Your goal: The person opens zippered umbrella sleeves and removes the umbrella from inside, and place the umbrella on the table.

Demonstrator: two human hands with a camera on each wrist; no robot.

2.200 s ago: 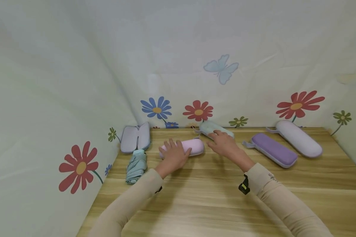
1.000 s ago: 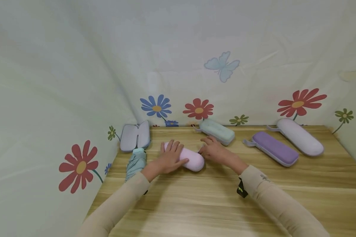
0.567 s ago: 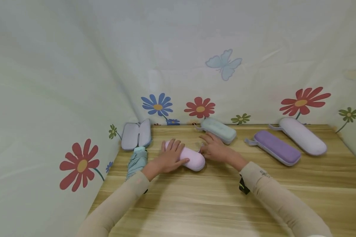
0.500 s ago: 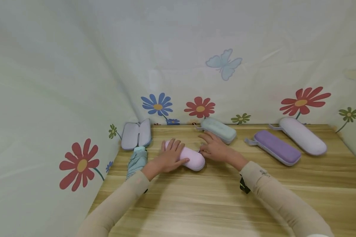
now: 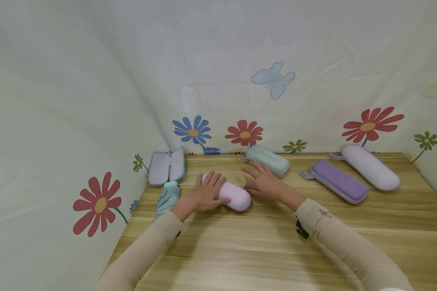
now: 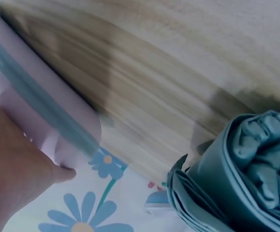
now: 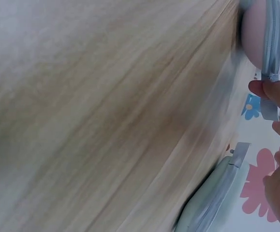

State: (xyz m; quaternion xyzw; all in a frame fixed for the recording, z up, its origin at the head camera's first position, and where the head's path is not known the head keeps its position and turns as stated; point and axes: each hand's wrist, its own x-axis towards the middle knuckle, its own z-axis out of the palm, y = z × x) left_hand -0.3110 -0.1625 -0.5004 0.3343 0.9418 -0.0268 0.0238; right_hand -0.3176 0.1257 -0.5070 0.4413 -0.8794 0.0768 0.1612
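Pink case (image 5: 236, 196) now lying slanted mid-table, R end swung nearer person vs earlier; RH (image 5: 267, 185) no longer hovering by mint case (image 5: 268, 158) but pinching grey tab (image 7: 269, 110), LH (image 5: 205, 194) gripping case over top, so both hands working same case. Umbrella (image 5: 167, 199) crowding L wrist, mint case sitting close behind RH; table (image 5: 240, 250) stretching btwn forearms.

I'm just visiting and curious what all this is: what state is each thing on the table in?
Pink case: closed, held by the left grip
Pull tab: pinched in the right grip
Mint case: closed
Purple case: closed
Pale lilac case: closed
Grey-blue case: lying open
Umbrella: folded and rolled up
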